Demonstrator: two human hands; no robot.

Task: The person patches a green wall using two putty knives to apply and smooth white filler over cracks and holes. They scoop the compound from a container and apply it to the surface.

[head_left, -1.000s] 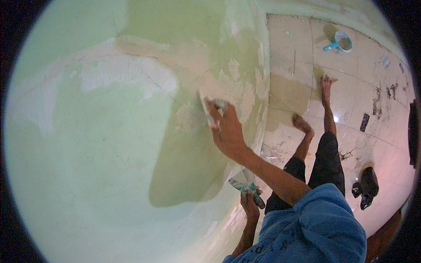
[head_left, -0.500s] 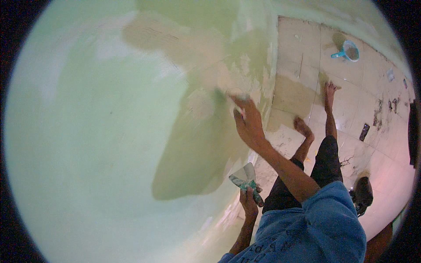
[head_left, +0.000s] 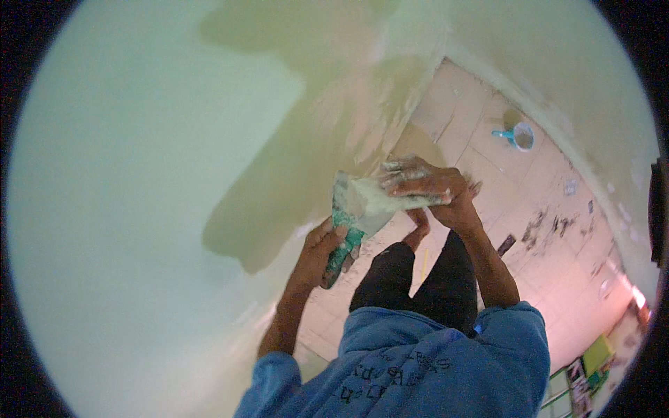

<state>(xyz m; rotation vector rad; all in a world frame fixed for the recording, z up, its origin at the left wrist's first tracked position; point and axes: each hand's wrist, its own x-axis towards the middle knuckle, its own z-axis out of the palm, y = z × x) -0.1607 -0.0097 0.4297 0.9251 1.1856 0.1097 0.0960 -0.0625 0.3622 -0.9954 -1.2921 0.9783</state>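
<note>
My left hand (head_left: 326, 244) grips the green, putty-smeared handle of a putty knife (head_left: 343, 237), its wide blade turned up and to the right. Pale wet putty (head_left: 373, 198) lies on the blade. My right hand (head_left: 428, 182) is at the blade's right edge, fingers straight, close together and coated with putty. A pale flat edge shows beneath those fingers; whether it is a second tool or just putty is hard to make out. The light green wall (head_left: 153, 174), with patchy pale smears near the corner, stands left of both hands.
A light blue dipper (head_left: 523, 136) with greyish contents sits on the tiled floor (head_left: 481, 153) at the far right. A dark flat piece (head_left: 506, 244), black smudges and scraps lie nearer. Green items (head_left: 598, 355) are at the lower right. My legs are below my hands.
My right hand has come off the wall, back and right to the putty knife's blade. My left hand has raised the knife up and left to meet it. The view has turned.
</note>
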